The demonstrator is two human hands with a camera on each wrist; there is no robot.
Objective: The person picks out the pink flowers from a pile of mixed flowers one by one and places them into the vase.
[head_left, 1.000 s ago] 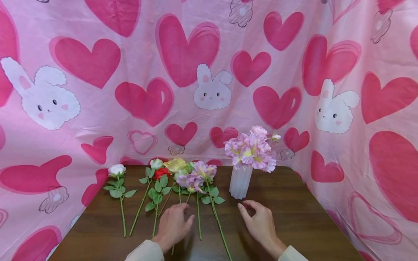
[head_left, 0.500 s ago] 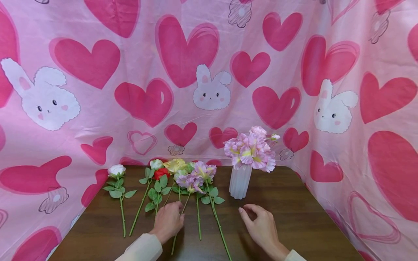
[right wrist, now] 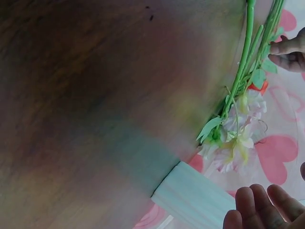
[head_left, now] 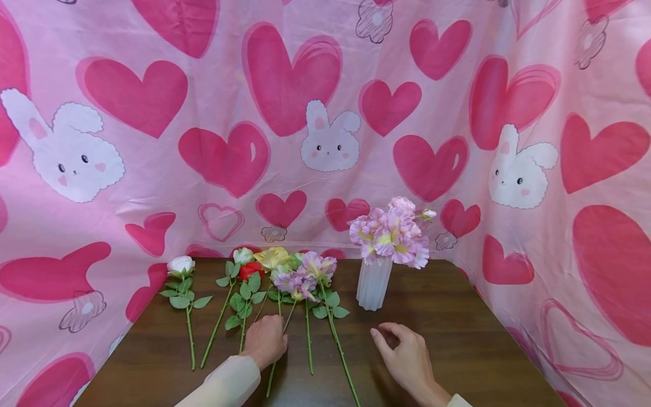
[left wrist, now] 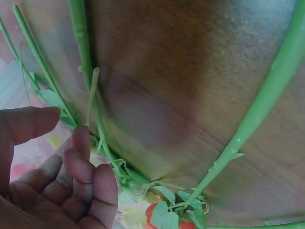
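In the head view my left hand (head_left: 265, 341) hovers over the flower stems left of the table's middle. Its thumb and loosely bent fingers (left wrist: 78, 164) stand apart in the left wrist view. A thin stem (left wrist: 93, 90) with a cut end lies right by the index fingertip; whether they touch I cannot tell. That stem leads up toward a pink-purple flower (head_left: 296, 284). My right hand (head_left: 407, 359), fingers loosely bent and holding nothing, is in front of the white ribbed vase (head_left: 373, 285). Pink-purple flowers (head_left: 391, 234) fill the vase.
A white rose (head_left: 181, 265) lies apart at the left of the brown table (head_left: 458, 339). Beside it are another white rose (head_left: 243, 256), a red rose (head_left: 251, 271), a yellow flower (head_left: 274, 258) and several green stems. A pink heart-patterned cloth (head_left: 325, 186) hangs behind.
My left hand has turned and lowered over the stems, its fingers now pointing more downward. The right hand has barely moved, and the vase and flowers stand as before.
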